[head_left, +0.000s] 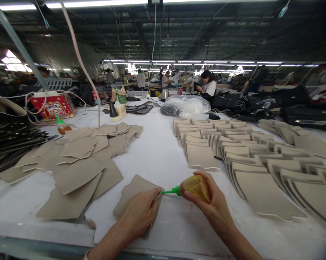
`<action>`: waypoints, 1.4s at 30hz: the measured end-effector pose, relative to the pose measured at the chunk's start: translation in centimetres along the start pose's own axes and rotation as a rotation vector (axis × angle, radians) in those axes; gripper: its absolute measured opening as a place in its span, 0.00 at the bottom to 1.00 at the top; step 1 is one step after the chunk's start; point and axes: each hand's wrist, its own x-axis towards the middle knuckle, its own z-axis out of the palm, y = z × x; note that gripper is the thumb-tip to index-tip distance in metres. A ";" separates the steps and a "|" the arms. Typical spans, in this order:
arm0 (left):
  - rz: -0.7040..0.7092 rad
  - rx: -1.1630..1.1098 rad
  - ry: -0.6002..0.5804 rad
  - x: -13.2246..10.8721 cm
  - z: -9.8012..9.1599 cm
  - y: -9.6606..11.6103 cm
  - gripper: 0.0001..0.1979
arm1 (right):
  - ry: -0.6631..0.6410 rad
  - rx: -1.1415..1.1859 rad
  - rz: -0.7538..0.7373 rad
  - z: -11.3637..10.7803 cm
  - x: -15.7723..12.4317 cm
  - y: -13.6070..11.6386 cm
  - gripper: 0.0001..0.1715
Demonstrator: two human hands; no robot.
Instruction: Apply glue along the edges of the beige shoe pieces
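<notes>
My left hand [140, 213] lies palm down on a beige cut piece [132, 193] at the near edge of the white table [157, 151], fingers together, pressing it flat. My right hand [208, 202] is wrapped round a small amber squeeze bottle [197, 186]. Its green nozzle [170, 191] points left and touches the right edge of that piece, just beside my left fingertips.
A loose heap of beige pieces [79, 162] lies to the left, overlapping rows of them [246, 155] to the right. Dark strips [8, 144] sit at far left. A second bottle [62, 126], a red box [52, 106] and a plastic bag [186, 105] stand further back. Other people work at distant tables.
</notes>
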 end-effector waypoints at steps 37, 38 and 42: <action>0.057 -0.008 -0.015 -0.4 0.1 -0.4 0.23 | -0.059 0.083 0.079 -0.5 -0.1 0.2 0.31; 0.055 -0.008 -0.014 -0.4 0.1 -0.4 0.22 | -0.088 0.103 0.094 -0.5 -0.3 0.1 0.32; 0.054 -0.008 -0.010 -0.4 0.2 -0.4 0.22 | -0.052 0.116 0.097 -0.5 -0.4 0.1 0.31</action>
